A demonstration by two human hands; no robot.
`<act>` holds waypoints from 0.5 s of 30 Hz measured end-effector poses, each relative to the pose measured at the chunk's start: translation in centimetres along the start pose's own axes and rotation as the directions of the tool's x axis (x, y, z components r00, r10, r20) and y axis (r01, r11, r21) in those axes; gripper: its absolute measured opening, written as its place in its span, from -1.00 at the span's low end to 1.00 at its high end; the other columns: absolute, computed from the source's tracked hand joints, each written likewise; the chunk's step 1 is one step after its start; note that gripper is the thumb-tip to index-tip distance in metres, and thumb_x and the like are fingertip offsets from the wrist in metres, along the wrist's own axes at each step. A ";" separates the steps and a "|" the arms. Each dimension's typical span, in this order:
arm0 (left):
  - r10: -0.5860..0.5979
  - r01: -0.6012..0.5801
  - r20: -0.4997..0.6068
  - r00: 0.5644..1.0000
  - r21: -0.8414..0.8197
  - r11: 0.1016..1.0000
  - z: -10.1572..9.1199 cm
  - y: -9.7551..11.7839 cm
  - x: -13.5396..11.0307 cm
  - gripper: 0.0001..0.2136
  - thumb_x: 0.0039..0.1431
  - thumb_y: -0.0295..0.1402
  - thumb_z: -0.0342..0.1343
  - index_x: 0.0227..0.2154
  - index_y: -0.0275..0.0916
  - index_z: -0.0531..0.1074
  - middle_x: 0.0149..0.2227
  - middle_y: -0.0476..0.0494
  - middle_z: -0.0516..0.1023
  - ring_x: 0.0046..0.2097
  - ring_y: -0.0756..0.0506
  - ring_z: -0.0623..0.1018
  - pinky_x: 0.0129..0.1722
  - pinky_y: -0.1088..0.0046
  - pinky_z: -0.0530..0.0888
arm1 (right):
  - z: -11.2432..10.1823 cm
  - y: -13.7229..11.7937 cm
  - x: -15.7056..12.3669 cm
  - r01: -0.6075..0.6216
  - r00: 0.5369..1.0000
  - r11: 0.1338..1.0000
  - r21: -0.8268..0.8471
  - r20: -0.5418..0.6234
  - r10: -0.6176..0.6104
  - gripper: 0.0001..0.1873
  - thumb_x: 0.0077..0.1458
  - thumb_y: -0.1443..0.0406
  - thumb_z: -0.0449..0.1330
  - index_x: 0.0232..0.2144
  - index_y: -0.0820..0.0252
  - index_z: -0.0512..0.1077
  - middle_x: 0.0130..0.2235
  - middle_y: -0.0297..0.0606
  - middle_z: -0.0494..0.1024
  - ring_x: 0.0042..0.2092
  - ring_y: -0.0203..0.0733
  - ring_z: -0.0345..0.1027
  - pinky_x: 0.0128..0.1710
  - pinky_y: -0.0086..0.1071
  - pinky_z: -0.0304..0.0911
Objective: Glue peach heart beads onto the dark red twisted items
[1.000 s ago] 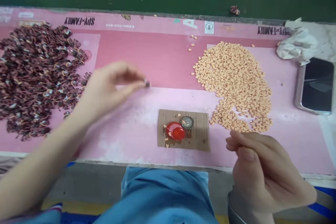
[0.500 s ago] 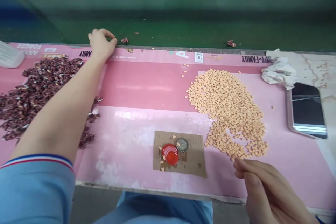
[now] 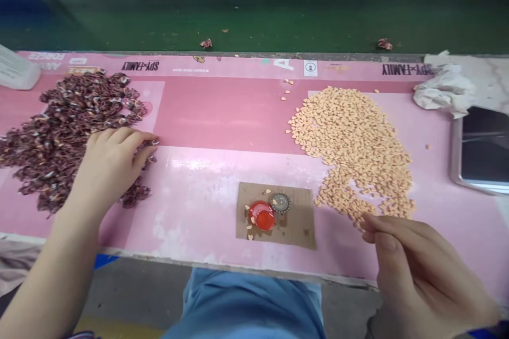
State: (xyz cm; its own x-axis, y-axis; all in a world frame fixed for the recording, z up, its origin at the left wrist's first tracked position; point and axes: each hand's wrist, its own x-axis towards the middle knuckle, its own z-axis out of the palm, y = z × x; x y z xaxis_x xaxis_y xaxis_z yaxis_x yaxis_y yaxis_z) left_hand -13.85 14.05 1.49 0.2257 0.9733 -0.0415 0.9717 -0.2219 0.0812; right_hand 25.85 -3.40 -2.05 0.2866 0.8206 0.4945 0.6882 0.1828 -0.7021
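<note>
At the left of the view, the fingers [image 3: 131, 140] of the person's left hand [image 3: 111, 169] lie loosely spread and slightly curved, palm down, their tips resting on the right edge of a heap of small, dark maroon curled pieces [image 3: 67, 127] flecked with pale and tan threads. At lower right, the right-hand fingers [image 3: 397, 228] of the person's right hand [image 3: 417, 270] are pressed together with the thumb, their tips pinched just beside the lower edge of a heap of small peach-coloured heart-shaped pieces [image 3: 352, 143]; whether a piece lies between them is too small to tell. Between the hands, nearer the front edge, lies a cardboard square [image 3: 294, 222] bearing a glossy red dome-shaped blob [image 3: 261, 216] and, touching it, a crimped metal bottle cap [image 3: 280, 203], with a few peach pieces scattered beside them. Both heaps lie directly on a pink printed surface [image 3: 222, 111]. Toward the far right are crumpled white tissue [image 3: 443, 90] and a smartphone [image 3: 483, 148] in a silver case, partly cut off by the frame edge. A translucent plastic bottle [image 3: 14, 69] stands cut off at the far left corner.
</note>
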 end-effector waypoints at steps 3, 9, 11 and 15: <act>0.028 -0.028 -0.001 1.000 0.034 0.999 -0.1 0.1 -0.3 -0.57 0.49 -0.11 -0.10 -0.13 -0.32 0.57 -0.09 -0.39 0.66 0.00 -0.34 0.58 0.20 0.01 0.40 | -1.1 1.2 0.3 0.113 0.991 0.984 -0.135 0.082 -0.103 -0.80 0.30 0.46 0.29 -0.14 0.06 0.61 -0.25 -0.30 0.67 -0.31 -0.20 0.54 -0.37 -0.30 0.38; 0.032 -0.032 0.071 0.997 0.005 0.999 -0.4 0.1 1.1 -0.14 0.36 0.38 -0.37 -0.14 -0.33 0.56 -0.09 -0.32 0.68 -0.07 -0.28 0.62 0.06 0.17 0.49 | -1.8 3.0 -0.6 0.291 0.939 0.877 -0.383 0.291 -0.184 -0.93 0.41 0.32 0.26 -0.14 0.14 0.57 -0.23 -0.23 0.67 -0.28 -0.19 0.57 -0.27 -0.30 0.47; -0.023 0.027 0.072 0.997 -0.054 0.998 -0.4 0.0 1.3 -0.01 0.13 0.58 -0.36 -0.20 -0.30 0.57 -0.17 -0.20 0.68 -0.17 -0.21 0.61 -0.02 0.23 0.51 | -1.4 3.4 -0.9 0.299 0.946 0.850 -0.434 0.250 -0.205 -0.96 0.37 0.34 0.30 -0.15 0.13 0.57 -0.25 -0.25 0.66 -0.30 -0.19 0.55 -0.25 -0.29 0.46; -0.049 0.050 0.013 0.999 -0.145 0.988 -0.4 -0.1 1.4 -0.01 -0.09 0.65 -0.24 -0.33 -0.25 0.58 -0.29 -0.03 0.58 -0.25 -0.05 0.53 -0.03 0.30 0.48 | -0.6 3.4 -0.3 0.344 0.934 0.831 -0.438 0.253 -0.253 -0.96 0.35 0.36 0.33 -0.16 0.13 0.56 -0.27 -0.26 0.65 -0.29 -0.18 0.53 -0.26 -0.28 0.44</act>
State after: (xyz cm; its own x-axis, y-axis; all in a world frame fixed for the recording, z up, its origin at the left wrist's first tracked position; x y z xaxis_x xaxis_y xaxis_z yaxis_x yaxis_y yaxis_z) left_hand -13.61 15.45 1.79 0.1790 0.9821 -0.0586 0.9613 -0.1619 0.2228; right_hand 28.55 -3.37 -4.30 -0.0750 0.8569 0.5100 0.9620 0.1969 -0.1893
